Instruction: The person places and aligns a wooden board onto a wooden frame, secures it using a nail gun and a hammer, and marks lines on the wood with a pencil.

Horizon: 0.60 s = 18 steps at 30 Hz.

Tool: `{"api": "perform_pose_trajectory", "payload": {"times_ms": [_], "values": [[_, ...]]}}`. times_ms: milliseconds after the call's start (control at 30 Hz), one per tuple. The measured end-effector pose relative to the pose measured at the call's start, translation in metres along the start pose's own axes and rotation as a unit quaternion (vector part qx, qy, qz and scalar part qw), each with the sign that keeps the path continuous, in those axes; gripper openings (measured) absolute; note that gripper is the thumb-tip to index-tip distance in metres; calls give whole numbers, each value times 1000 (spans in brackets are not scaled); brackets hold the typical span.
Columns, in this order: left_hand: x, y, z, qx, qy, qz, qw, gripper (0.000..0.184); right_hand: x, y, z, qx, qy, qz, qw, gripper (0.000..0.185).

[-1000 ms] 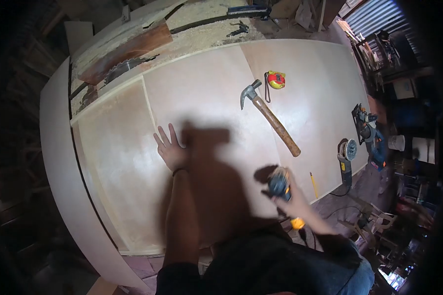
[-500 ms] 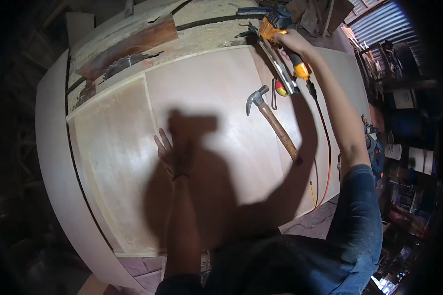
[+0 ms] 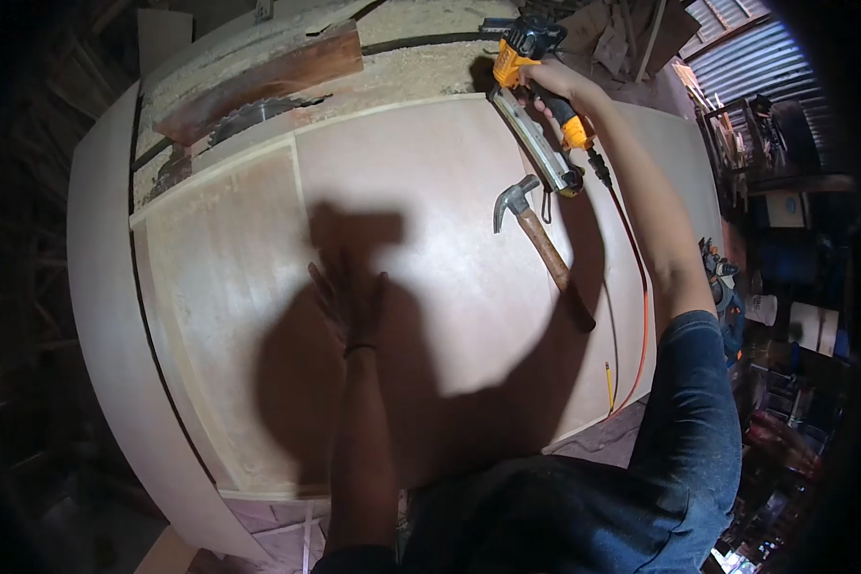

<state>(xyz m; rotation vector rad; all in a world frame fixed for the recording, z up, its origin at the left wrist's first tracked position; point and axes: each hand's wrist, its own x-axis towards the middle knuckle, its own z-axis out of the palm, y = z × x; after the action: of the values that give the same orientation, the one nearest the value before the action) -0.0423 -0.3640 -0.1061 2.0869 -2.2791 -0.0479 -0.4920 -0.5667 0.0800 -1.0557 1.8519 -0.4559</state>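
Toward the upper right of the frame, the right hand [image 3: 553, 82] gripped a yellow nail gun [image 3: 515, 65] whose red hose [image 3: 645, 306] ran down to the lower right. Left of centre, the left hand [image 3: 349, 311] was spread, shaded, over the pale panel [image 3: 469, 273]. A hammer [image 3: 543, 247] lay right of centre, a pencil [image 3: 609, 387] at lower right, and a saw blade [image 3: 249, 120] showed upper left.

Panel [image 3: 430, 182] is showing smooth, pale wood, a soft sheen brightening mid-surface. Nailer [image 3: 510, 67] is appearing in orange and black plastic; magazine [image 3: 534, 139] is glinting as bare metal. Hose [image 3: 645, 306] is looking smooth, plastic or rubber, cannot tell which. Hammer head [image 3: 517, 198] is reading as dull grey metal, hammer handle [image 3: 547, 254] as smooth brown wood. Board [image 3: 268, 84] is showing glossy reddish wood. Blade [image 3: 244, 121] is presenting dull metal. Sleeve [image 3: 691, 383] is looking like matt, creased cloth. Roofing [image 3: 770, 72] is showing ridged metal.
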Motion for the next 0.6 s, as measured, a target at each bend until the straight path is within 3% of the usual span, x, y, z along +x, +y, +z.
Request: {"api": "perform_pose_trajectory", "payload": {"times_ms": [200, 500, 600], "values": [[1, 4, -14, -17, -48, -16, 999, 92, 0, -4, 13, -57, 61, -17, 996, 24], [-1, 7, -22, -16, -61, -12, 998, 90, 23, -1, -8, -247, 10, -87, 965, 34], [-3, 4, -19, -33, -18, 2, 999, 88, 18, -9, -17, -299, -3, -81, 951, 33]]}}
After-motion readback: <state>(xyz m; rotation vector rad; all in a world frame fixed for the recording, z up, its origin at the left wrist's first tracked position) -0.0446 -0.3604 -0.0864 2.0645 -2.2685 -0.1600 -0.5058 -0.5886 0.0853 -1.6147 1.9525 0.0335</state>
